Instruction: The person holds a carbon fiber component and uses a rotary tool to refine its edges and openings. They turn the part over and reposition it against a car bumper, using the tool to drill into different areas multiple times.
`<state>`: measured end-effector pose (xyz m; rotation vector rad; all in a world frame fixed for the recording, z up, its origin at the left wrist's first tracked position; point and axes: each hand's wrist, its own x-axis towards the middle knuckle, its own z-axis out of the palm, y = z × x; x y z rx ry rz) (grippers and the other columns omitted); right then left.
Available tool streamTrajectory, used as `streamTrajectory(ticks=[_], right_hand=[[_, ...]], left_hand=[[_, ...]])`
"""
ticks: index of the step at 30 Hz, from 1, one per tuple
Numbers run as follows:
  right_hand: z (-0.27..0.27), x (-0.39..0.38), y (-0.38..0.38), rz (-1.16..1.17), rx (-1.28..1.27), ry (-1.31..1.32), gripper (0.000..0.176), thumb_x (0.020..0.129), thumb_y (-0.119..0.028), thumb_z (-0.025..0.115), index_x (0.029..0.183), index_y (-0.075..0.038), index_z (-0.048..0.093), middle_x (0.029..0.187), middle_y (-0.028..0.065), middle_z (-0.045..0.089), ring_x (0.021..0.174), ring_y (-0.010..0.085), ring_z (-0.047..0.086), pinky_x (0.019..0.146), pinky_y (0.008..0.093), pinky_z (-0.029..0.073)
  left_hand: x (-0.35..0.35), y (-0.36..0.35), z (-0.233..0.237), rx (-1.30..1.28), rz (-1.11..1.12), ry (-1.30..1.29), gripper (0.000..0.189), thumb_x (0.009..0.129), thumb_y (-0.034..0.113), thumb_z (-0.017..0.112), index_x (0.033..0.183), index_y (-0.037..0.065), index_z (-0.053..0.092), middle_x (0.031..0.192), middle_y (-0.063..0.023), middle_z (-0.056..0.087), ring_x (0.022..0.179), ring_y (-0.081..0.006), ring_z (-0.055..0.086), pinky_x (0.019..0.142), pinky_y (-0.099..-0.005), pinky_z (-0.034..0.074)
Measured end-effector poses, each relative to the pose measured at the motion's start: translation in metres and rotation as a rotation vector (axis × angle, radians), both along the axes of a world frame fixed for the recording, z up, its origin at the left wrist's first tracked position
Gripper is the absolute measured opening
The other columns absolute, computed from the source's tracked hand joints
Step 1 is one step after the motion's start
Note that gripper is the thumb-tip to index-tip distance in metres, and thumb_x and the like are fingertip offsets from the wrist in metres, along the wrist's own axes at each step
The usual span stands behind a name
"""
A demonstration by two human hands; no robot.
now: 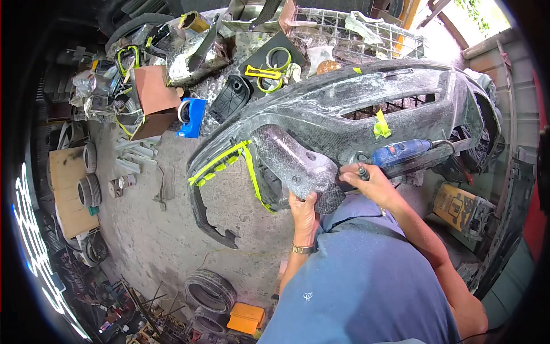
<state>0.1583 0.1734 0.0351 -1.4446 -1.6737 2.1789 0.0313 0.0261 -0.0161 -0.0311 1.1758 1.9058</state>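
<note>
A dark, dust-covered moulded cover [295, 157] with two round holes is tilted in front of me. My left hand [303, 212] grips its lower edge, thumb on the near face. My right hand [372, 186] is closed around a small dark cylindrical tool [363, 172], close to the cover's right end. Just above that hand, a blue rotary power tool [401, 152] lies on the large dusty black bumper [321, 109]. Yellow-green tape [251, 172] edges the bumper's left opening.
Behind the bumper are a yellow cutter knife [263, 72], a tape roll [278, 58] and a black plastic part [232, 96]. A blue tape holder [192, 117] and brown cardboard [154, 92] sit at left. Tyres [210, 290] and an orange object [246, 318] are on the floor.
</note>
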Motion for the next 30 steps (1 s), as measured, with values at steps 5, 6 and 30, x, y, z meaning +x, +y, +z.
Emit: streamTrajectory(ticks=[5,6,30], right_hand=[[0.014,-0.006,-0.012,-0.052,-0.233,0.080,0.040,0.088,-0.016,0.072,0.119,0.006,0.059,0.100,0.0081,0.066,0.086,0.0122,0.062,0.076,0.0266,0.051],[0.004,-0.005,-0.016,-0.035,-0.186,0.101,0.041,0.087,-0.014,0.073,0.119,0.007,0.058,0.094,0.0055,0.063,0.079,0.0108,0.060,0.066,0.0257,0.051],[0.003,0.009,0.003,0.299,0.419,0.158,0.021,0.089,-0.008,0.064,0.109,-0.001,0.064,0.100,0.0118,0.070,0.092,0.0219,0.067,0.083,0.0330,0.050]], left_hand=[[0.004,0.012,0.006,0.101,0.019,0.001,0.090,0.073,0.051,0.080,0.138,0.002,0.040,0.132,-0.0088,0.052,0.119,-0.0231,0.054,0.102,-0.0392,0.044],[0.004,0.012,0.003,0.117,0.011,0.004,0.090,0.073,0.051,0.080,0.138,0.002,0.040,0.132,-0.0088,0.052,0.119,-0.0231,0.054,0.102,-0.0392,0.044],[-0.109,-0.042,-0.013,0.205,-0.178,-0.019,0.050,0.091,0.034,0.067,0.130,0.005,0.055,0.123,-0.0072,0.063,0.111,-0.0235,0.060,0.096,-0.0412,0.047]])
